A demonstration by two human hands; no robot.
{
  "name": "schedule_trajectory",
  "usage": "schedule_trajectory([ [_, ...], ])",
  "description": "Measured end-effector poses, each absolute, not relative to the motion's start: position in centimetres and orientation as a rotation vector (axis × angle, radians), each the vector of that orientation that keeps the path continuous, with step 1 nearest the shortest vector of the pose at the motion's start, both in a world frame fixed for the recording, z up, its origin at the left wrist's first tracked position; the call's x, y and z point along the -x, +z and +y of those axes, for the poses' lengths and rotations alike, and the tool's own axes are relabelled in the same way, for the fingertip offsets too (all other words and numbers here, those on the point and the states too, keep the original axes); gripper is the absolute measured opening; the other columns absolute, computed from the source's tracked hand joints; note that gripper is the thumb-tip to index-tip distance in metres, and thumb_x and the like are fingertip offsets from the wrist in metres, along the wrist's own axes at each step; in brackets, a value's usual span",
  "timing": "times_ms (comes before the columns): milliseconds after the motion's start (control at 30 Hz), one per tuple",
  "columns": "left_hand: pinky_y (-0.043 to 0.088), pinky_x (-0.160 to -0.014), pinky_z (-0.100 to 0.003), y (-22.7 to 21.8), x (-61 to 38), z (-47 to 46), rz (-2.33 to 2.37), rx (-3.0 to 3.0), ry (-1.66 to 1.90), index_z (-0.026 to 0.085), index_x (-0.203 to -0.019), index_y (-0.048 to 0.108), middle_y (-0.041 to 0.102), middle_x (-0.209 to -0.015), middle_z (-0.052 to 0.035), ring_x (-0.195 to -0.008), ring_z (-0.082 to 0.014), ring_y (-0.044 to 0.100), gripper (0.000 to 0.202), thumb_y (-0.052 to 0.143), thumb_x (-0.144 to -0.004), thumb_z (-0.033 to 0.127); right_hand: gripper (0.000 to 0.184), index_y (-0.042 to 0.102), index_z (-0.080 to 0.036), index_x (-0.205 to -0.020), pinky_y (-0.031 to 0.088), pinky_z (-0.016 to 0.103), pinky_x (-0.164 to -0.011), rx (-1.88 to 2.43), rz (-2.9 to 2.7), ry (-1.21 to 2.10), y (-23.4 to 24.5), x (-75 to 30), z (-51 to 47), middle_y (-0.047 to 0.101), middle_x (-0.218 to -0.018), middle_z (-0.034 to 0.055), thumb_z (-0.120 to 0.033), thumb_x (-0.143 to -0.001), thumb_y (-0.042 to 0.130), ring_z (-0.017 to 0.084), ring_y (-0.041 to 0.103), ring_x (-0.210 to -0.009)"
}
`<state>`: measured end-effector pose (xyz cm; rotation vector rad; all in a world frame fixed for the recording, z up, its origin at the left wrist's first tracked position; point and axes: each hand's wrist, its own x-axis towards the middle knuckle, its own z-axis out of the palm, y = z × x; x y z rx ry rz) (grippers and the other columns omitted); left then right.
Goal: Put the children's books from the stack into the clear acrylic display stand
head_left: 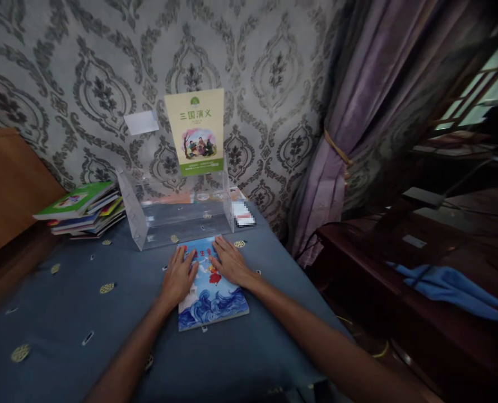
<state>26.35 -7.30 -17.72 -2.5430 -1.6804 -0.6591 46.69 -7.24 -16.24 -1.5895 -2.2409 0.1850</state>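
Observation:
A blue picture book (215, 305) with waves and a small figure in red on its cover lies closed and flat on the cloth-covered table. My left hand (180, 277) rests on the book's left side, fingers stretched toward its far edge. Across the upper right of the cover lies my right hand (229, 262), its fingers spread and flat. Both hands partly hide the printed title. Just beyond the book stands a clear acrylic rack (185, 224). A green and cream book (198, 134) stands upright at the rack's back.
Several books form a stack (84, 210) left of the rack. White papers or a booklet (243, 212) lie right of it, partly blurred out. A patterned wall (257, 67) rises behind the table (64, 313). A tied purple curtain (328, 184) hangs at the right, near a dark red piece of furniture (366, 268).

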Motion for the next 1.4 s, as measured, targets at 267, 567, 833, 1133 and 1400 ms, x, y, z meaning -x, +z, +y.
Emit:
schedule_trajectory([
  [267,0.038,-0.109,-0.055,-17.9,-26.5,-7.8,-1.849,2.405,-0.619,0.01,-0.139,0.052,0.049,-0.146,-0.0264,-0.14,-0.036,0.043,0.052,0.041,-0.098,0.041,0.052,0.048,-0.006,-0.143,0.032,0.048,-0.119,1.632,-2.208,0.15,-16.1,-46.7,-7.6,0.042,-0.153,0.02,-0.034,-0.1,0.045,0.028,0.033,-0.147],
  [567,0.039,-0.111,-0.049,-18.0,-25.7,-7.0,-1.878,2.531,-1.092,0.014,-0.134,0.056,0.06,-0.136,-0.0187,-0.134,-0.0304,0.051,0.047,0.048,-0.092,0.034,0.048,0.052,-0.008,-0.141,0.034,0.049,-0.117,1.579,-2.18,0.013,-17.8,-46.8,-7.3,0.046,-0.151,0.0199,-0.031,-0.099,0.046,0.029,0.037,-0.145],
  [833,0.056,-0.091,-0.035,-17.7,-26.1,-5.9,-2.407,2.086,-2.492,0.018,-0.125,0.058,0.07,-0.119,-0.0124,-0.107,-0.0244,0.07,0.043,0.064,-0.084,0.028,0.047,0.057,-0.007,-0.136,0.042,0.049,-0.113,1.54,-2.158,-0.068,-18.5,-47.1,-7.0,0.051,-0.146,0.0211,-0.031,-0.098,0.048,0.031,0.043,-0.141],
  [1133,0.061,-0.07,-0.031,-15.7,-27.5,-6.6,-2.707,1.621,-3.187,0.012,-0.083,0.068,0.074,-0.074,-0.0076,-0.065,-0.0206,0.074,0.008,0.066,-0.078,0.006,0.053,0.051,-0.007,-0.142,0.044,0.045,-0.112,1.582,-2.14,-0.07,-18.8,-47.5,-7.0,0.047,-0.15,0.0198,-0.034,-0.098,0.046,0.03,0.044,-0.14],
  [1400,0.061,-0.069,-0.032,-14.9,-27.8,-7.1,-2.482,1.613,-3.413,0.014,-0.087,0.067,0.075,-0.075,-0.0053,-0.067,-0.0215,0.074,0.013,0.07,-0.075,0.011,0.052,0.055,-0.015,-0.138,0.052,0.041,-0.102,1.578,-1.785,0.141,-18.7,-47.9,-6.3,0.064,-0.134,0.0158,-0.043,-0.096,0.044,0.029,0.058,-0.128],
])
